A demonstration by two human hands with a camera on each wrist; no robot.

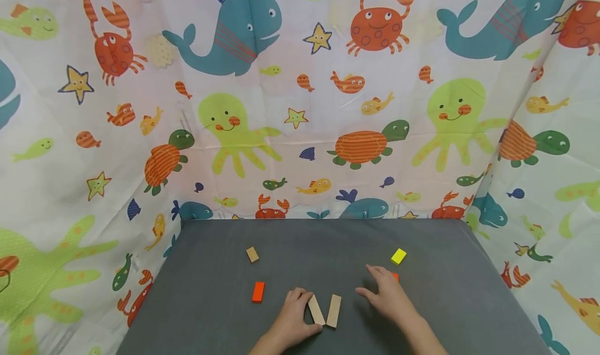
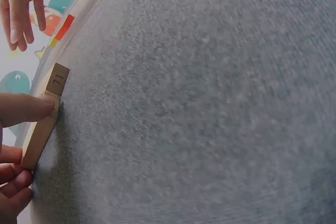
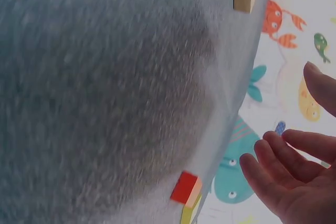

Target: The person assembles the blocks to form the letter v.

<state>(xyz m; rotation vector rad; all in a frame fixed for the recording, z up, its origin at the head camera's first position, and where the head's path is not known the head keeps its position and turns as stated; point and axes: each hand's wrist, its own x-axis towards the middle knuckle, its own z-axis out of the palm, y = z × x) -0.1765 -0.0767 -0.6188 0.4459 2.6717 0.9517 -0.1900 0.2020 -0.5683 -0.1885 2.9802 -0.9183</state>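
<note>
While the left hand (image 1: pixel 291 321) pinches a wood block (image 1: pixel 316 310) by its ends, beside another block (image 1: pixel 334 311) on the gray table (image 1: pixel 211 271), the right hand (image 1: pixel 388 296) hangs loose, thumb apart, holding nothing. I'd guess the pinched block is light and hard, best gripped that way.

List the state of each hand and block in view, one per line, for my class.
Left hand: gripping
Right hand: open, holding nothing
Left long block: held by its ends
Right long block: lying, not held
Small wooden block: untouched
Left orange block: untouched
Yellow block: untouched
Right orange block: not held, partly hidden in the head view
</note>
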